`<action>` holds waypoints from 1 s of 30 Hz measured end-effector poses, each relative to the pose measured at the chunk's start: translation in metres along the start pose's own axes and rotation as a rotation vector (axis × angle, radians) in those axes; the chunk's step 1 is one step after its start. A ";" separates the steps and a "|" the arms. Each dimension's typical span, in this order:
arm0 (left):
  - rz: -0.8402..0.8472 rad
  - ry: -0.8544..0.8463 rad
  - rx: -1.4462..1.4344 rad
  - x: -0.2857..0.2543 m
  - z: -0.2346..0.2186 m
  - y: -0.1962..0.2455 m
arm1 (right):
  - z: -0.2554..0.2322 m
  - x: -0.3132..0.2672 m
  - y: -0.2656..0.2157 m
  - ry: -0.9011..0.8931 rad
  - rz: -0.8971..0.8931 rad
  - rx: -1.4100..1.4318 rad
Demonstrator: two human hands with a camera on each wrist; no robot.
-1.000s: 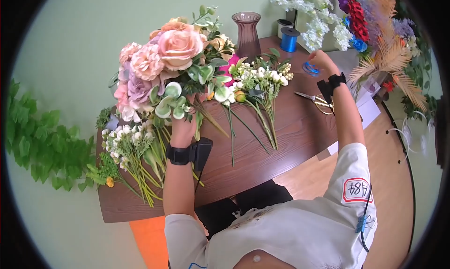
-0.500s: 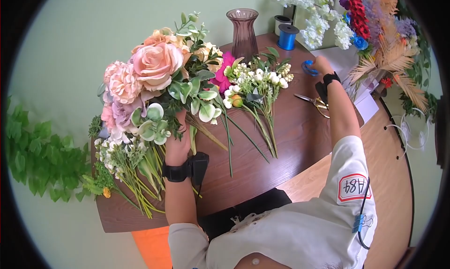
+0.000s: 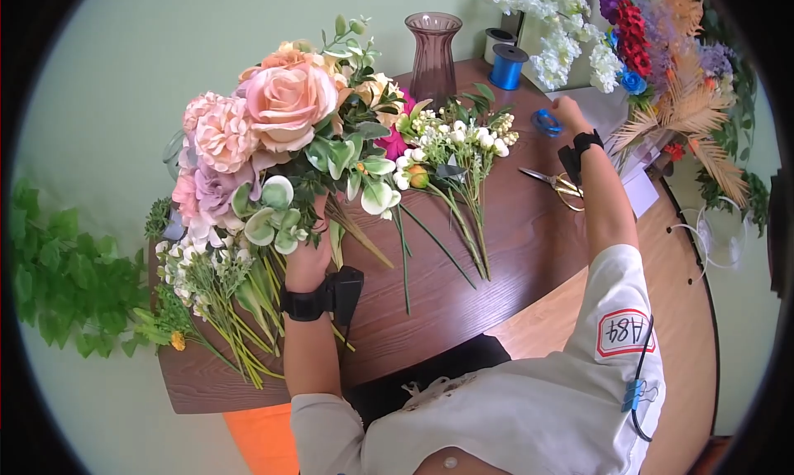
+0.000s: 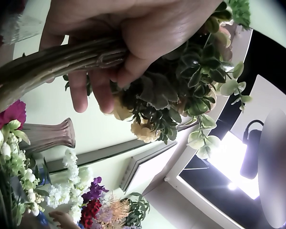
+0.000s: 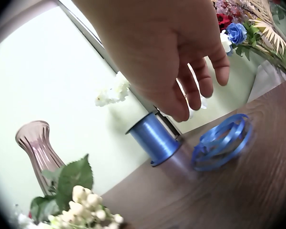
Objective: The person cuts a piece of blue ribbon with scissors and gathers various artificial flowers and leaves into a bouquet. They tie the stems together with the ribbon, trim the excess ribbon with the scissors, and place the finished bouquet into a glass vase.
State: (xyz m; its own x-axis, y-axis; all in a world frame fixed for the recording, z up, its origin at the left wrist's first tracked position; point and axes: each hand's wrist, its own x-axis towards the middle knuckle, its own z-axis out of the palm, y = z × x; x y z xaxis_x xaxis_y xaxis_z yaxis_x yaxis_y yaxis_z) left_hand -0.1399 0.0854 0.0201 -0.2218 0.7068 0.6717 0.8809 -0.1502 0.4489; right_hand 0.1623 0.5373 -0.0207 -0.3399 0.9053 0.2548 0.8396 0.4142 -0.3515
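Observation:
My left hand (image 4: 133,28) grips the bundled stems (image 4: 62,62) of a bouquet, thumb on one side and fingers on the other. Above that hand, its big peach rose (image 3: 291,107), pink and lilac blooms and variegated leaves (image 3: 277,194) lean out over the table. In the head view, the blooms mostly cover the fingers. My right hand (image 5: 181,62) hovers near a loose coil of blue ribbon (image 5: 222,141) lying on the tabletop. Its fingers hang slightly bent, and nothing shows between them. Behind the coil stands a spool of blue ribbon (image 5: 154,139).
Gold-handled scissors (image 3: 556,186) lie below the right wrist. White-berry sprays (image 3: 467,144) are mid-table, and more cut stems (image 3: 240,310) lie at the left. A tinted glass vase (image 3: 433,57) stands against the wall. Tall colourful flowers (image 3: 633,41) fill the far right corner.
The bouquet in my left hand has shifted left and slightly down in the head view. My right hand has stayed beside the ribbon coil, drawing slightly right of it.

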 end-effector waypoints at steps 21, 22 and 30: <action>0.023 -0.002 0.012 0.001 -0.008 -0.005 | -0.044 -0.011 -0.037 0.099 -0.086 0.153; 0.041 0.016 0.057 0.000 -0.008 -0.005 | -0.054 -0.016 -0.048 0.120 -0.085 0.226; -0.264 0.043 -0.661 -0.009 0.017 -0.046 | -0.099 -0.044 -0.115 0.212 -0.311 0.711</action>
State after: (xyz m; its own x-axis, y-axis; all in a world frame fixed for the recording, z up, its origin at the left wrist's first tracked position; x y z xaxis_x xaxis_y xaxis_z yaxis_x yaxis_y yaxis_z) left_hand -0.1712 0.0977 -0.0163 -0.4212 0.7516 0.5075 0.3603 -0.3749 0.8542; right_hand 0.1224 0.4406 0.0974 -0.3665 0.7307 0.5760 0.2240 0.6701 -0.7076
